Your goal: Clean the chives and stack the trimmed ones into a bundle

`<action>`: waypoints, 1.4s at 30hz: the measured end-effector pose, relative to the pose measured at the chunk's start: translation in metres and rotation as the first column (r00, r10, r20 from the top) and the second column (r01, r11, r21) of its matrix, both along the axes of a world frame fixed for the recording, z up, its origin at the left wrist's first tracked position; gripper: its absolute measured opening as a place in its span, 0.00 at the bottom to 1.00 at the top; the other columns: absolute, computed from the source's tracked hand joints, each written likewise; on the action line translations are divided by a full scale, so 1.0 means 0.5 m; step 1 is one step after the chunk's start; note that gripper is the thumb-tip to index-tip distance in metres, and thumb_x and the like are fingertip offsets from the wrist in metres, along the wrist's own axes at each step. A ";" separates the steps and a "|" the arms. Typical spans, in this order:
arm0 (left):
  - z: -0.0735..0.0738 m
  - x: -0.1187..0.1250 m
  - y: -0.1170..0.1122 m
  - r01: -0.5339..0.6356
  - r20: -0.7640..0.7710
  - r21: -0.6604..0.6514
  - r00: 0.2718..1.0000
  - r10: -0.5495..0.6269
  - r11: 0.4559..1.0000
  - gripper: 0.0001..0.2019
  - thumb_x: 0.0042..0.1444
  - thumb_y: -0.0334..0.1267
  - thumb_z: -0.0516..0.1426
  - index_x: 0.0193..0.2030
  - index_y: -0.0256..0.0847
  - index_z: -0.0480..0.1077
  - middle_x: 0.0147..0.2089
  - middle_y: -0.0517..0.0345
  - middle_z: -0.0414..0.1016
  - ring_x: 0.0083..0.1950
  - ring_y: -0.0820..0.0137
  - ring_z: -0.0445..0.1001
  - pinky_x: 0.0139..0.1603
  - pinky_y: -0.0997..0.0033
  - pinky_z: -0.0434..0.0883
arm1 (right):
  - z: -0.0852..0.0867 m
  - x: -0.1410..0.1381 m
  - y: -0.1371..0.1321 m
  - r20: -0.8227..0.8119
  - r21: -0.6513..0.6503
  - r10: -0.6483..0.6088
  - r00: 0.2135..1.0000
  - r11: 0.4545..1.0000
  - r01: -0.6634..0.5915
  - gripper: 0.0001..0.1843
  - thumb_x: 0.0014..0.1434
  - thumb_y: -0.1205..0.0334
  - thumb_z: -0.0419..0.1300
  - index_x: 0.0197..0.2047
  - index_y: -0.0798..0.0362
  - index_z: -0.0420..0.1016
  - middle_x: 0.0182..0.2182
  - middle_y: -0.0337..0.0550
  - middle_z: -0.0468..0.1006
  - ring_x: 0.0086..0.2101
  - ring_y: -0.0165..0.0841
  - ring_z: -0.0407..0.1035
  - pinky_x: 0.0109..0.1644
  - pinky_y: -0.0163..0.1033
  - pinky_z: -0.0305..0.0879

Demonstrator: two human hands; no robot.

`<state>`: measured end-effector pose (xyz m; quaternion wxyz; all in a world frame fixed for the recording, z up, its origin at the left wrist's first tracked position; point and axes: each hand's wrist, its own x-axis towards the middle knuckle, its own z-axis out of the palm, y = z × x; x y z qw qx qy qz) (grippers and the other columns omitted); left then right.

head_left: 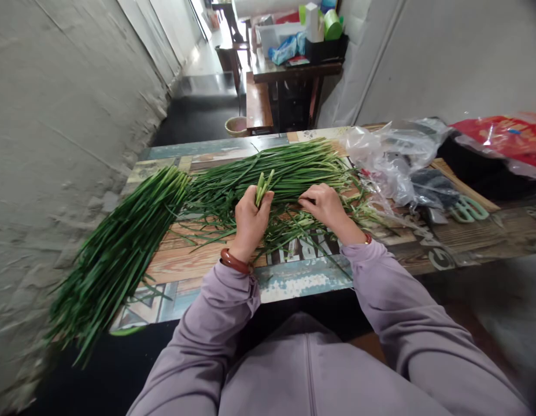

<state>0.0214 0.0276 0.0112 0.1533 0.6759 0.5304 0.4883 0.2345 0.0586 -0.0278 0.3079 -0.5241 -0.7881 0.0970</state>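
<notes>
My left hand [251,222] is closed around a few garlic chives [263,188], their pale stem ends poking up past the thumb. To its right, my right hand [327,208] has its fingers pinched together above a heap of loose trimmings [305,226]; whatever sits between the fingertips is hidden. Behind both hands lies a broad pile of garlic chives [272,164], with pale ends pointing right. A second chive bundle [133,242] rests on the left of the patterned table [167,263], its green leaves hanging over the edge.
Right of the trimmings are a crumpled clear plastic bag [387,153], pale green scissor handles [469,209] and a red bag [506,138]. A rough wall [42,144] runs along the left. Beyond the table stand a wooden bench [258,104] and a cluttered second table [285,72].
</notes>
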 end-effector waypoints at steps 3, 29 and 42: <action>-0.003 -0.001 0.000 0.013 0.028 -0.001 1.000 -0.013 1.000 0.15 0.65 0.46 0.52 0.29 0.41 0.60 0.26 0.65 0.59 0.28 0.75 0.57 0.31 0.73 0.55 | 0.003 0.006 0.005 -0.276 -0.016 -0.016 0.961 1.000 0.012 0.08 0.59 0.60 0.61 0.31 0.51 0.81 0.32 0.43 0.80 0.35 0.35 0.71 0.43 0.41 0.64; -0.007 0.016 -0.004 0.180 -0.116 -0.118 0.974 -0.193 0.977 0.13 0.64 0.41 0.51 0.28 0.41 0.61 0.26 0.63 0.63 0.29 0.73 0.60 0.31 0.73 0.57 | 0.007 0.095 0.049 -0.718 -0.208 -0.306 0.625 0.951 0.227 0.14 0.58 0.50 0.60 0.37 0.52 0.78 0.31 0.42 0.80 0.31 0.32 0.71 0.35 0.36 0.66; -0.008 0.019 -0.002 0.187 -0.096 -0.108 0.976 -0.198 0.976 0.14 0.59 0.42 0.57 0.26 0.41 0.60 0.27 0.63 0.61 0.30 0.74 0.59 0.32 0.73 0.57 | 0.001 0.088 0.029 0.146 0.048 -0.337 0.930 0.942 0.333 0.10 0.57 0.61 0.63 0.43 0.48 0.83 0.44 0.49 0.80 0.47 0.46 0.66 0.50 0.50 0.61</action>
